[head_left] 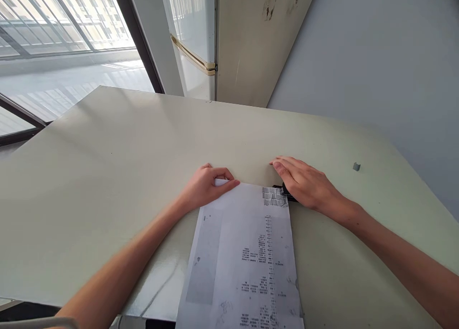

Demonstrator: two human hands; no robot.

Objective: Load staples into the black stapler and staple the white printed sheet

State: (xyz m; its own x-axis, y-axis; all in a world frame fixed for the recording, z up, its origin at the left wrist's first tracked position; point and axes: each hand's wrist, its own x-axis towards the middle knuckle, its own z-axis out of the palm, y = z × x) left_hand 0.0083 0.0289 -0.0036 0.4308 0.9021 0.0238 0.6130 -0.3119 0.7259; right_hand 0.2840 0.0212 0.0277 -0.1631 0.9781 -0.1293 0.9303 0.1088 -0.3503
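Pinching the top edge of the printed paper (229, 257) near its left corner, the left hand (213, 185) has its thumb on the upper face and its fingers bent at the edge. The paper is white and lies on the pale, glossy table (143, 142), its lower end running out of view. A broad grey band goes down its left side; small dark smudges and faint pencil-like marks dot the sheet, and the right edge looks slightly rough. The right hand (304, 183) is flat, fingers stretched out together, its palm over a black stapler (286, 190) at the paper's top right corner; the hand covers most of the tool.

Well to the right lies a small grey piece (356, 167). Beyond the table stands a refrigerator (247, 47) with a cream handle (193, 55) and rusty patches, its contents out of sight. Printed characters fill short blocks and a column, with dense lines at the top right corner, too small to read.
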